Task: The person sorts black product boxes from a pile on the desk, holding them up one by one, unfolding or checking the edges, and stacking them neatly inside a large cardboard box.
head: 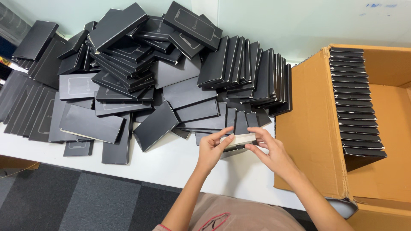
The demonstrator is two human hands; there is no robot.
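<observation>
Held: flat matte-black cardboard box [238,140], pale edge showing
Left hand [212,149]: pinching its left end
Right hand [270,150]: fingers clasping its right end

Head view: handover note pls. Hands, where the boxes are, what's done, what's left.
Left hand: grips the near end of one flat black box, pale edge facing up.
Right hand: fingertips pinch the same box at its other end. Box is held just above the white table, in front of the pile.
Done: a neat row of packed boxes stands on edge inside the open cardboard carton on the right.
Left: the big loose pile of black boxes covers the table; part of the carton floor is bare beside the row.
</observation>
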